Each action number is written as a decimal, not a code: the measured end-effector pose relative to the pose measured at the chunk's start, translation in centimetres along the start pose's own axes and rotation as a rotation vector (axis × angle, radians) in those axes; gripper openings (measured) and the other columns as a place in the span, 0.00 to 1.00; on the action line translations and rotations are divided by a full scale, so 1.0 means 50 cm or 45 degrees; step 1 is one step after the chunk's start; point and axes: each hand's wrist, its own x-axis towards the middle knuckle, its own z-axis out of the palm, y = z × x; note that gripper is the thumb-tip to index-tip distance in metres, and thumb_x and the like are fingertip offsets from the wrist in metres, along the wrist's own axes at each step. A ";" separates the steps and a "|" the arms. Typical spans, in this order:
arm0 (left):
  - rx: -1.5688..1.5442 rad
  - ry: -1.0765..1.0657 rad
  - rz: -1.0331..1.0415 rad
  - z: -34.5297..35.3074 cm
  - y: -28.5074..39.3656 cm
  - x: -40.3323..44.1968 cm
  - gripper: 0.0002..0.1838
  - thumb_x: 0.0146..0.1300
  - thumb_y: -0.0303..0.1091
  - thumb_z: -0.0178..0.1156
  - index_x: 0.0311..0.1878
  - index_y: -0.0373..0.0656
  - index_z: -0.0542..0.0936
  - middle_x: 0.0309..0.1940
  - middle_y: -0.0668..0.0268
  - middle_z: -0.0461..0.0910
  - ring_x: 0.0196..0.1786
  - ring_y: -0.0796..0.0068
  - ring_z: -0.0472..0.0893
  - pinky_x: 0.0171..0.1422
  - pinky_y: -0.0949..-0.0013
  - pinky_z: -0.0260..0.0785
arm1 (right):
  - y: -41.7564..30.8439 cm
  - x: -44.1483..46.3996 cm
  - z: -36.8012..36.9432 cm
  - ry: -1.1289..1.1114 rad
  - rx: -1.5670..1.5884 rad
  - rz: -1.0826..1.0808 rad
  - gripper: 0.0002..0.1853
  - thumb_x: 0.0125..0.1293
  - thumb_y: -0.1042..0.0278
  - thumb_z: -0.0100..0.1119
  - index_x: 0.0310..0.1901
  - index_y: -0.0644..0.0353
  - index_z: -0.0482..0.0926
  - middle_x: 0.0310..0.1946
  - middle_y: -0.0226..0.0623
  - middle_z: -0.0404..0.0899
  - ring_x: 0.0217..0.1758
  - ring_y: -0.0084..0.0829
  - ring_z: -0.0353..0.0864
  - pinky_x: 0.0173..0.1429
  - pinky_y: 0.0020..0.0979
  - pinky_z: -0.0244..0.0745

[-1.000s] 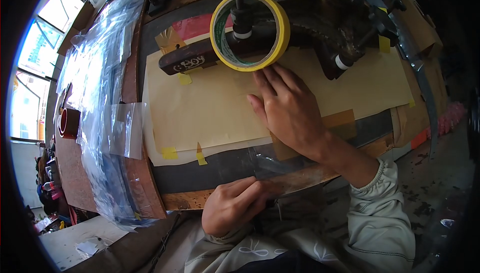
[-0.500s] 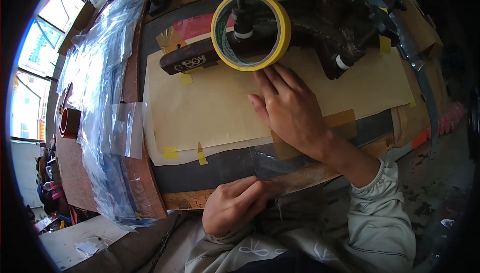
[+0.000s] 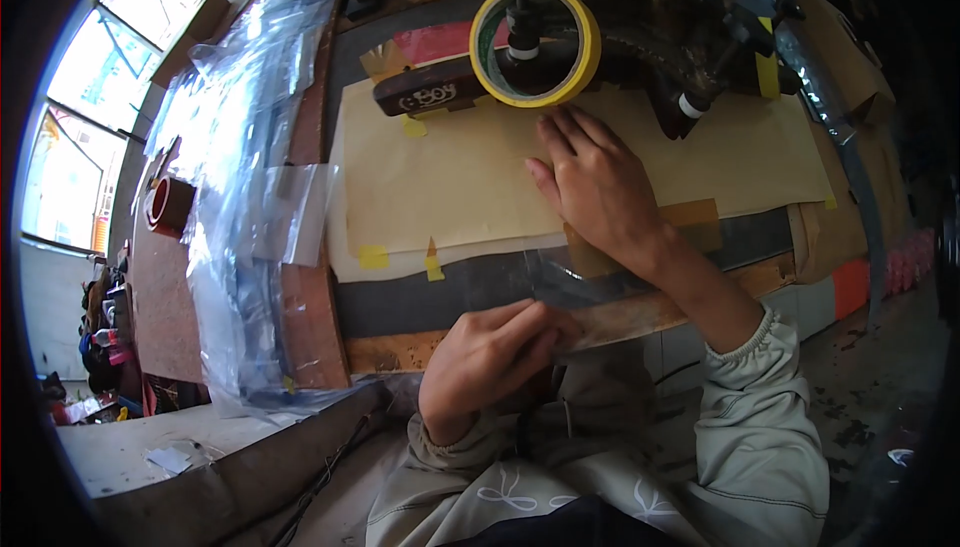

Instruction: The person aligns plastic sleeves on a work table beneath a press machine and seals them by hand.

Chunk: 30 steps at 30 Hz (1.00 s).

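My right hand [image 3: 605, 182] lies flat with its fingers stretched out on a large cream paper sheet [image 3: 430, 187]. Its fingertips are just below a yellow-rimmed tape roll [image 3: 592, 47], which hangs around a black upright post of a dark metal clamp frame [image 3: 405, 97]. Down at the board's wooden front edge [image 3: 390, 355], my left hand [image 3: 490, 357] is closed, fingers curled. It seems to pinch the near edge of a clear plastic film [image 3: 550, 272] that stretches toward my right wrist; the fingertips are partly hidden.
Layered clear plastic bags [image 3: 245, 247] cover the board's left side, beside a brown tape roll [image 3: 170, 207]. Small yellow tape pieces [image 3: 373, 257] mark the paper. Brown tape [image 3: 695, 225] is by my right wrist. Brown paper [image 3: 825, 237] and pink bubble wrap [image 3: 910, 267] are at right.
The camera view has shifted, so the board and clamp frame appear higher and farther right. Both hands keep about the same places on the board.
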 end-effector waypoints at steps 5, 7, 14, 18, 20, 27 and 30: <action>0.145 0.107 0.015 0.001 0.010 -0.002 0.06 0.60 0.21 0.59 0.41 0.38 0.79 0.36 0.59 0.79 0.36 0.59 0.83 0.38 0.65 0.75 | 0.002 -0.003 0.007 0.100 0.084 0.025 0.19 0.62 0.61 0.63 0.46 0.71 0.81 0.46 0.48 0.83 0.52 0.40 0.81 0.60 0.36 0.75; 0.079 0.248 0.003 0.019 0.005 -0.006 0.11 0.59 0.22 0.60 0.45 0.38 0.77 0.36 0.58 0.79 0.36 0.57 0.83 0.39 0.63 0.75 | 0.001 -0.002 -0.004 0.054 0.091 0.011 0.17 0.63 0.63 0.62 0.44 0.71 0.82 0.44 0.49 0.83 0.51 0.42 0.82 0.60 0.37 0.75; 0.168 0.410 -0.076 0.044 0.008 -0.005 0.23 0.56 0.26 0.59 0.56 0.40 0.70 0.31 0.52 0.77 0.35 0.48 0.81 0.41 0.56 0.72 | -0.054 -0.098 -0.098 0.052 0.370 0.156 0.14 0.67 0.64 0.58 0.43 0.67 0.83 0.48 0.54 0.82 0.55 0.48 0.80 0.61 0.42 0.73; 0.231 0.474 0.014 0.047 -0.003 0.000 0.25 0.56 0.27 0.58 0.59 0.44 0.70 0.27 0.53 0.77 0.34 0.48 0.81 0.40 0.55 0.71 | -0.124 -0.205 -0.150 0.159 0.239 0.239 0.17 0.69 0.60 0.57 0.50 0.65 0.82 0.55 0.53 0.80 0.60 0.48 0.78 0.64 0.45 0.71; 0.231 0.483 0.041 0.048 -0.015 0.000 0.24 0.55 0.27 0.57 0.58 0.45 0.73 0.26 0.53 0.77 0.33 0.47 0.81 0.39 0.54 0.71 | -0.126 -0.219 -0.114 0.253 0.107 0.251 0.19 0.70 0.58 0.55 0.53 0.64 0.81 0.57 0.50 0.79 0.62 0.47 0.77 0.65 0.45 0.70; 0.315 0.501 0.002 0.045 -0.010 0.002 0.12 0.64 0.30 0.60 0.50 0.43 0.79 0.25 0.54 0.79 0.31 0.56 0.83 0.39 0.61 0.72 | -0.129 -0.236 -0.057 0.469 0.052 0.251 0.21 0.69 0.58 0.50 0.55 0.62 0.81 0.56 0.46 0.81 0.62 0.43 0.79 0.64 0.42 0.71; 0.281 0.537 -0.012 0.054 -0.024 0.004 0.11 0.65 0.32 0.61 0.50 0.43 0.79 0.25 0.54 0.79 0.29 0.57 0.82 0.37 0.62 0.72 | -0.127 -0.235 -0.058 0.480 0.044 0.243 0.21 0.68 0.59 0.50 0.55 0.62 0.81 0.56 0.46 0.81 0.62 0.42 0.80 0.63 0.41 0.72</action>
